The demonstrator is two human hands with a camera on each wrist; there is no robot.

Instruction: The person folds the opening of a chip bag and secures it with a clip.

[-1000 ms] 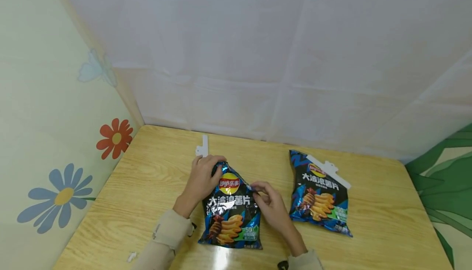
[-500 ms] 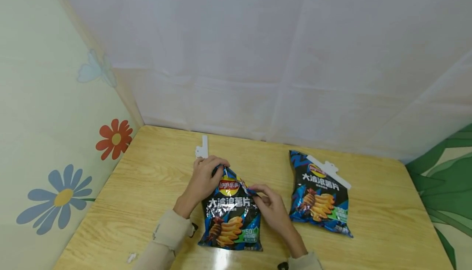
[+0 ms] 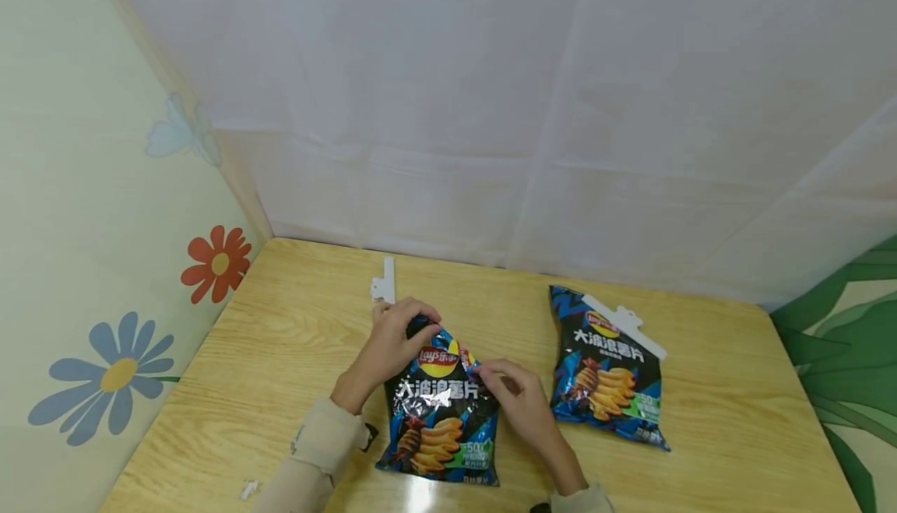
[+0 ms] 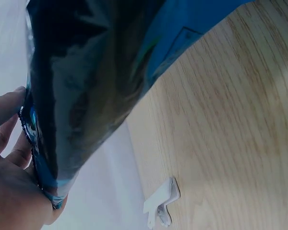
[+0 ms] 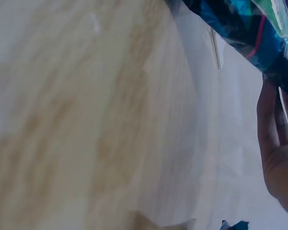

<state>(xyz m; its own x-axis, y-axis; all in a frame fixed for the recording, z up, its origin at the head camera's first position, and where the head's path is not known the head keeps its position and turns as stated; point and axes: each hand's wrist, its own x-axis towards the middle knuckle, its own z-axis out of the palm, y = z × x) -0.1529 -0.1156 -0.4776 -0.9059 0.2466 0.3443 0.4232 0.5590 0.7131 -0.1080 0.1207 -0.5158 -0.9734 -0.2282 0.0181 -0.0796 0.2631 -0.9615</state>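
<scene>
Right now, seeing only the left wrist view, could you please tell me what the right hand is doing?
Observer: The right hand pinches the chip bag at the right corner of its folded top.
Operator: Thank you; is another bag on the table?
Observer: Yes, a second chip bag lies further right, apart from both hands, with a white clip along its top edge.
Operator: Where is the loose clip relative to the left hand?
Observer: The loose clip lies just beyond the left hand, toward the far edge of the table.

The left hand hides the near chip bag's top left corner. In the right wrist view the tabletop is blurred, and the frame's right edge cuts the right hand.
</scene>
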